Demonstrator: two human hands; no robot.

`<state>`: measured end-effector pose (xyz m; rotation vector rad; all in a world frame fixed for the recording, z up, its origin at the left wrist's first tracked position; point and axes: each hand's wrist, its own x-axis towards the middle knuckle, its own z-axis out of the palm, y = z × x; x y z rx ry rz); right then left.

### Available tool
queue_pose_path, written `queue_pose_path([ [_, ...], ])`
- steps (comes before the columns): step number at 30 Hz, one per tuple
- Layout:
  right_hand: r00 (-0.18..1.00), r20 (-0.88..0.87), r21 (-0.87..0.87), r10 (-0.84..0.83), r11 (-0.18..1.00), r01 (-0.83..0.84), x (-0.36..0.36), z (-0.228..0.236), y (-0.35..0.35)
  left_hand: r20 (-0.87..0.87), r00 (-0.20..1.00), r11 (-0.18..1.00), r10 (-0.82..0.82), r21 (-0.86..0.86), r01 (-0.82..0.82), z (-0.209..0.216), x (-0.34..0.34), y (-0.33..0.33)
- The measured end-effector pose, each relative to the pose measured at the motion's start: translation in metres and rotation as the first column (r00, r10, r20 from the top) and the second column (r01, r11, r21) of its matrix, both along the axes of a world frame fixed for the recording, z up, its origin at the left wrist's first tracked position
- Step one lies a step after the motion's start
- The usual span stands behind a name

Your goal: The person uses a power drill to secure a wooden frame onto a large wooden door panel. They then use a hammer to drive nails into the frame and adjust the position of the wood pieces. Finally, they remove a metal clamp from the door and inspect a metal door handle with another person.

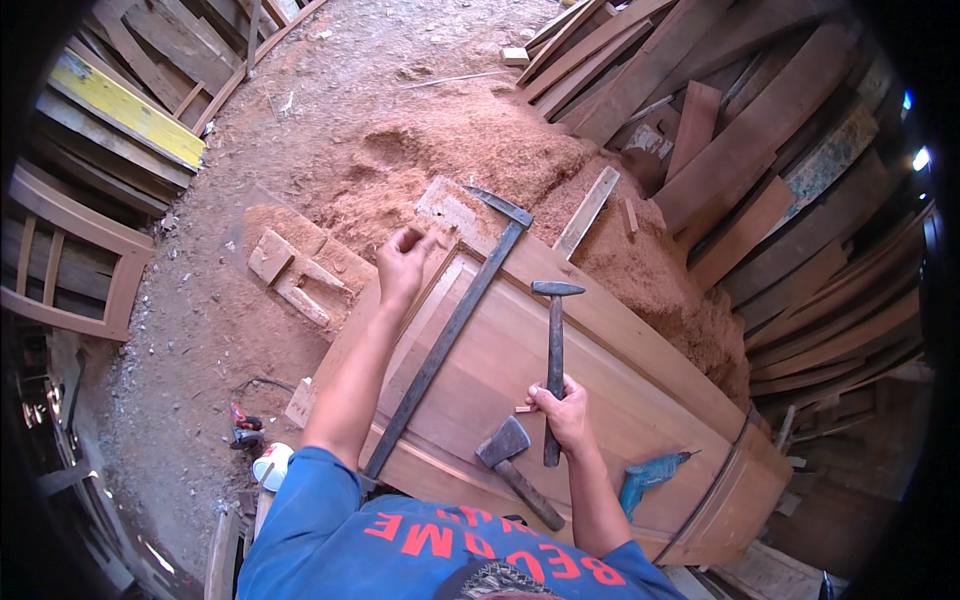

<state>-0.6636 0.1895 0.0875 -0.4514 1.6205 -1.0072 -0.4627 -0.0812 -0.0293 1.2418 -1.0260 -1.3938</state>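
Head view shows a panelled wooden door (640,400) lying in front of the person, with a long metal bar clamp (440,355) across it toward its left end. The left hand (403,265) is above the far left corner, its fingers bent and close together; I cannot tell if something small is between them. The right hand (564,412) is wrapped around the handle of a hammer (556,340), and a small wood piece (523,409) shows beside its fingers. A hatchet (507,446) and a blue power drill (650,478) rest on the door, near this hand. As I judge, frame and panels are already joined and the clamp is in place, while some hammer work seems to be left. Whether the joints are fully tight, I cannot see.
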Motion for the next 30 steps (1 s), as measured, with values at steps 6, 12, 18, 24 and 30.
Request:
queue_pose_path([
  [6,0.999,-0.041,0.036,-0.017,0.999,0.018,-0.001,0.007,-0.009,0.330,0.940,0.991,-0.089,-0.067,0.117,-0.043,-0.007,-0.076],
  [12,0.996,-0.088,0.034,-0.007,0.999,0.010,-0.008,-0.007,-0.012,0.492,0.869,0.983,-0.047,-0.132,0.128,-0.045,-0.013,-0.080],
  [18,0.979,-0.201,-0.055,0.020,0.998,-0.032,-0.005,-0.014,-0.031,0.678,0.735,0.906,0.007,-0.315,0.283,-0.033,-0.016,-0.076],
  [24,0.725,-0.651,-0.063,0.226,0.935,-0.348,0.001,0.003,-0.087,0.709,0.705,0.862,-0.021,-0.344,0.371,-0.042,-0.013,-0.070],
  [30,0.736,-0.673,-0.545,-0.070,0.720,-0.429,0.019,0.053,-0.154,0.799,0.601,0.935,0.012,-0.221,0.276,-0.008,0.011,-0.034],
])
